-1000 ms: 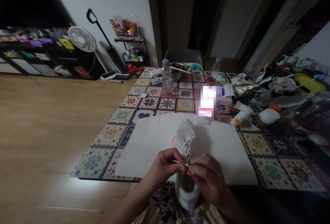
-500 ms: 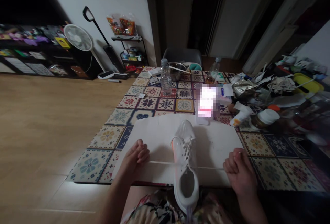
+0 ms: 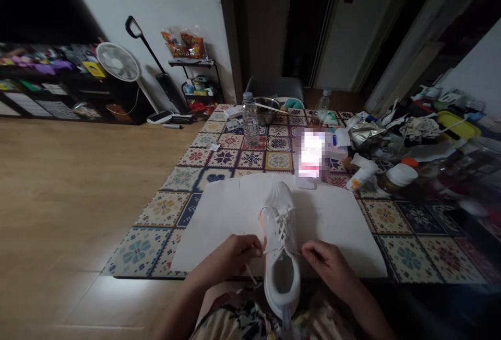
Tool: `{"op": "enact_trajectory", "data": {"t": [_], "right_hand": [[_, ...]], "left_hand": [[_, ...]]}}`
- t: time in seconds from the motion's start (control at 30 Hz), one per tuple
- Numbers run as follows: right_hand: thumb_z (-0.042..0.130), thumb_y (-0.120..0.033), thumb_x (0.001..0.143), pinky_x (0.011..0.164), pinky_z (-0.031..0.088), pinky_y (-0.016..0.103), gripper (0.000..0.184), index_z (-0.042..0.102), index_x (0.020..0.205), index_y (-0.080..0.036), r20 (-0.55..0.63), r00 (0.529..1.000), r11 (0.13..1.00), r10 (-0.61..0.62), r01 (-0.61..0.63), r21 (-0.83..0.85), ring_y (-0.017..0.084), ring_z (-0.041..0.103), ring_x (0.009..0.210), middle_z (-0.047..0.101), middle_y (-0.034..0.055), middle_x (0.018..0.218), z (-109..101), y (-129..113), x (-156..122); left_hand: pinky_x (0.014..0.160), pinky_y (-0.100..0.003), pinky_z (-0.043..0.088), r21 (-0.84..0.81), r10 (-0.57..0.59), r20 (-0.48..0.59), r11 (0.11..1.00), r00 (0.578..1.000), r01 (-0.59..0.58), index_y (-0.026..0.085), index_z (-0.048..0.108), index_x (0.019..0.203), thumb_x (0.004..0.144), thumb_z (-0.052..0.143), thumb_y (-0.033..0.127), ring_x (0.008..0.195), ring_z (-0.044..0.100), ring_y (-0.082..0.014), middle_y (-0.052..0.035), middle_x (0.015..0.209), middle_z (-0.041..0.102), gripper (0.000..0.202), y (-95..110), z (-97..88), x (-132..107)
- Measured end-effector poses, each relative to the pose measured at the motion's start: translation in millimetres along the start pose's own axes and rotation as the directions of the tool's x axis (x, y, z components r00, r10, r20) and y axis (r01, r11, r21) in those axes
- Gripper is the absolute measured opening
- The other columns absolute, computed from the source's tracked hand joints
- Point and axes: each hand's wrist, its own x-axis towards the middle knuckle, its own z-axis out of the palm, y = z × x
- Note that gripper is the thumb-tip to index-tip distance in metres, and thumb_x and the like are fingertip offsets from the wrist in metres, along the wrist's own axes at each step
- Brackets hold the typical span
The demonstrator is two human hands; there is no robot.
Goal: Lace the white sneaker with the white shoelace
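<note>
A white lace-up sneaker (image 3: pixel 279 201) with an orange patch on its side lies in front of me, toe pointing away. Its heel reaches past the table's near edge, over my lap. My left hand (image 3: pixel 237 255) is closed in a pinch on a white shoelace (image 3: pixel 250 273), whose loose end dangles beneath the fingers. On the other side of the shoe's opening, my right hand (image 3: pixel 323 257) pinches the other lace end close to the eyelets. The laces are threaded criss-cross up the tongue. Under the shoe is a white sheet (image 3: pixel 227 204).
A phone with a blurred screen (image 3: pixel 311 154) stands beyond the sheet. A clear bottle (image 3: pixel 250 120) and a metal bowl (image 3: pixel 266 113) stand farther back. At right are a white-lidded jar (image 3: pixel 397 178), a white spray bottle (image 3: pixel 362 172) and clutter on the patterned tablecloth (image 3: pixel 164 207).
Both hands have come inward from the sheet's sides to the shoe. The laces, stretched taut sideways before, are now slack, with one end hanging below my left hand.
</note>
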Motion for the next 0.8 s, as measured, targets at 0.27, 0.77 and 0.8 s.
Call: {"op": "enact_trajectory", "data": {"t": [0.27,0.77,0.8], "right_hand": [[0.060,-0.054,0.089,0.069,0.047,0.027,0.036,0.070,0.079,-0.020,0.181,0.982,0.986,-0.046,0.016,0.166,0.016,0.060,0.072,0.064,0.0006,0.074,-15,4,0],[0.069,-0.054,0.083,0.067,0.049,0.026,0.035,0.065,0.078,-0.019,0.046,0.997,0.690,0.061,-0.075,0.720,0.014,0.061,0.067,0.065,0.0001,0.068,22,-29,30],[0.071,-0.054,0.081,0.062,0.048,0.024,0.035,0.067,0.078,-0.019,0.024,0.996,0.700,0.089,-0.080,0.709,0.013,0.059,0.062,0.064,-0.0010,0.065,26,-30,31]], "left_hand": [[0.064,-0.021,0.038,0.075,0.222,-0.071,0.973,0.972,-0.217,0.017,0.066,0.071,0.085,0.063,0.031,0.069,0.052,-0.0156,-0.0030,0.072,0.063,0.021,1,-14.2,-2],[0.073,-0.028,0.047,-0.570,0.443,-0.162,0.687,0.882,-0.450,0.015,0.069,0.072,0.078,0.077,0.045,0.074,0.061,-0.0169,-0.0048,0.073,0.065,0.031,6,28.4,22],[0.069,-0.026,0.046,-0.551,0.446,-0.176,0.694,0.878,-0.463,0.015,0.070,0.069,0.076,0.079,0.045,0.070,0.059,-0.0157,-0.0041,0.070,0.063,0.032,7,30.4,24]]}}
